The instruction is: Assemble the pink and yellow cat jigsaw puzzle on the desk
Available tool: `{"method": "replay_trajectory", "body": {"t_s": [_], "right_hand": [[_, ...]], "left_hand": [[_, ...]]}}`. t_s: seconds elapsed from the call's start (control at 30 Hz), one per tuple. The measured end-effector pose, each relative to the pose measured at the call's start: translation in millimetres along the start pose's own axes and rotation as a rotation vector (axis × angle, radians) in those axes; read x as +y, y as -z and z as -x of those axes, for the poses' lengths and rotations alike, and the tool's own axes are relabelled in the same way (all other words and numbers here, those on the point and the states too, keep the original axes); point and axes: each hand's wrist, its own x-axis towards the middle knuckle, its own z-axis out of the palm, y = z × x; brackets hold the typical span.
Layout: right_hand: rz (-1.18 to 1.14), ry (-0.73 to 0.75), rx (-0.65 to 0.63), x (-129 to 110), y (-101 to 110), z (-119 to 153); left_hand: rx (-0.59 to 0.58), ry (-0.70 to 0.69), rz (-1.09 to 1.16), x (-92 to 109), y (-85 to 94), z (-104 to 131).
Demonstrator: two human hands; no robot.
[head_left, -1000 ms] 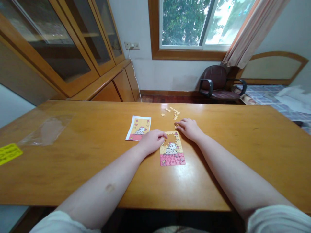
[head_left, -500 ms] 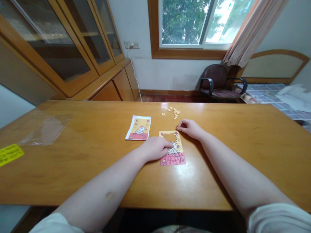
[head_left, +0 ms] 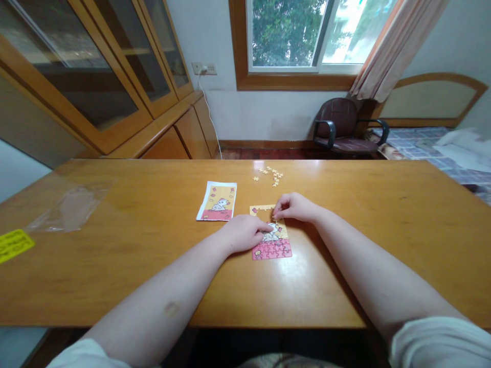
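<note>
A partly assembled jigsaw puzzle (head_left: 272,249) lies on the table, pink at the bottom and yellow above, with a white cartoon animal in the middle. Its upper part has a gap where the wood shows through. My left hand (head_left: 244,233) rests on the puzzle's left side, index finger stretched over the white figure and the other fingers partly hidden. At the gap's right edge, my right hand (head_left: 294,206) pinches a small puzzle piece (head_left: 273,217), mostly covered by the fingertips. Beyond the hands lie several loose puzzle pieces (head_left: 276,177), pale side up.
Left of the puzzle lies a printed picture (head_left: 218,204) of the same design. A clear plastic bag (head_left: 79,207) and a yellow label (head_left: 15,245) are on the table's (head_left: 153,184) left side. Behind it stand a glass-door cabinet (head_left: 115,102) and an armchair (head_left: 339,125).
My right hand has moved left, from beside the puzzle's upper right corner to over the gap's right edge, carrying the piece. My left hand stays on the puzzle.
</note>
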Motion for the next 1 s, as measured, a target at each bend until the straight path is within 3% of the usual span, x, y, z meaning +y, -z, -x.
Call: {"method": "replay_trajectory", "body": {"t_s": [0.27, 0.5, 1.0], "right_hand": [[0.098, 0.032, -0.005, -4.3, -3.4, 0.4], [0.213, 0.263, 0.024, -0.8, -1.2, -3.8], [0.307, 0.288, 0.049, 4.3, -3.4, -5.6]], "left_hand": [[0.001, 0.005, 0.021, -1.3, -1.1, -0.4], [0.007, 0.002, 0.03, -1.2, -1.0, -0.7], [0.009, 0.006, 0.02, -0.8, -2.2, -0.5]]}}
